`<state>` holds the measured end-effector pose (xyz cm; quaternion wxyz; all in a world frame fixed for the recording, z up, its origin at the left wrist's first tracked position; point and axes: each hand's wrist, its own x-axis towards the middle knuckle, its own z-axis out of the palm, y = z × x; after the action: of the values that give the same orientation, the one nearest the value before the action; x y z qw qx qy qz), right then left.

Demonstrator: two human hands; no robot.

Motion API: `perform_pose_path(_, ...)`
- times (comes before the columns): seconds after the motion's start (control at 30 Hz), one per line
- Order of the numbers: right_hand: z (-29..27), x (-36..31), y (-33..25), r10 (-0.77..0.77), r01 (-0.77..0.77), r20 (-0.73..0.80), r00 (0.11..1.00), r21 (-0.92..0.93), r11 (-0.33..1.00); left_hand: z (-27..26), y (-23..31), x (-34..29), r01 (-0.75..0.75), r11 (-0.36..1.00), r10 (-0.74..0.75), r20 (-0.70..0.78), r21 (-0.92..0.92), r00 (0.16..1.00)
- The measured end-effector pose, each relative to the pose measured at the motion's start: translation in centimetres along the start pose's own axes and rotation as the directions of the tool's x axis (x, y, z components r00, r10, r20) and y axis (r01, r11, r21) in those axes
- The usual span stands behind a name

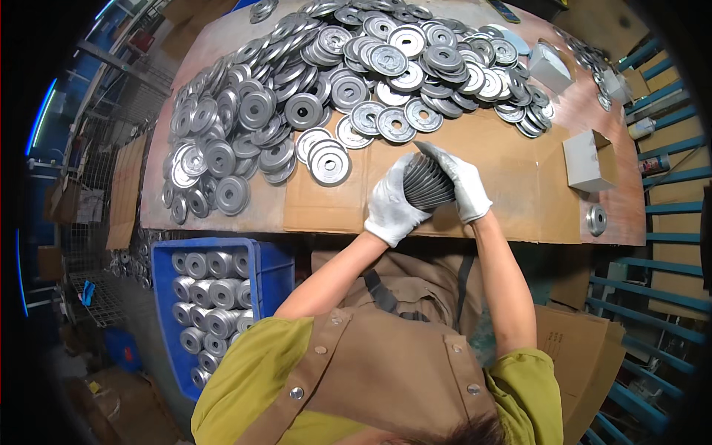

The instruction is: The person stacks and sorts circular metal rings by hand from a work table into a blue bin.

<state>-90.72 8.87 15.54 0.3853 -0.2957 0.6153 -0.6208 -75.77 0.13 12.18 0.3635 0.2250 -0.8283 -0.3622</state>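
Observation:
Between my two white-gloved hands is a stack of grey metal discs (426, 182), tilted and slightly fanned, just above the table's front edge. My left hand (393, 199) closes round its left side, and my right hand (463, 182) grips it from the right and top. Beyond them a large heap of loose metal discs (348, 93), each with a centre hole, spreads over the table. A few discs (328, 163) lie nearest my hands on a flat cardboard sheet (504, 170).
A blue crate (256, 282) with stacked metal discs stands below the table at left. On the table's right are an open white box (589, 162), a second white box (550, 68) and a small disc stack (596, 219). A cardboard box (575, 348) and teal rails (671, 222) flank my right.

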Motion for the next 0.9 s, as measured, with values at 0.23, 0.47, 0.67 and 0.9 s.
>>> perform_pose_path(0.23, 0.7, 0.3, 1.6, 0.002, -0.046, -0.166, 0.986, -0.264, 0.963, 0.5, -2.0, -1.6, 0.130, 0.992, -0.130, 0.011, -0.001, 0.991)
perform_pose_path(0.47, 7.4, -4.4, -2.6, -0.348, 0.392, 0.315, 0.883, -0.903, 0.175, 0.6, -3.2, -2.2, -0.003, 0.994, 0.008, -0.043, 0.113, 0.999)
perform_pose_path(0.67, 0.7, 3.8, 0.8, -0.022, 0.209, 0.302, 0.953, -0.600, 0.772, 1.2, -1.9, -1.6, 0.019, 0.999, -0.018, -0.047, 0.034, 0.999)
perform_pose_path(0.9, 6.6, -4.0, -1.8, -0.353, 0.383, 0.303, 0.885, -0.905, 0.185, 0.8, -3.2, -2.3, 0.058, 0.993, -0.053, -0.053, 0.107, 0.997)
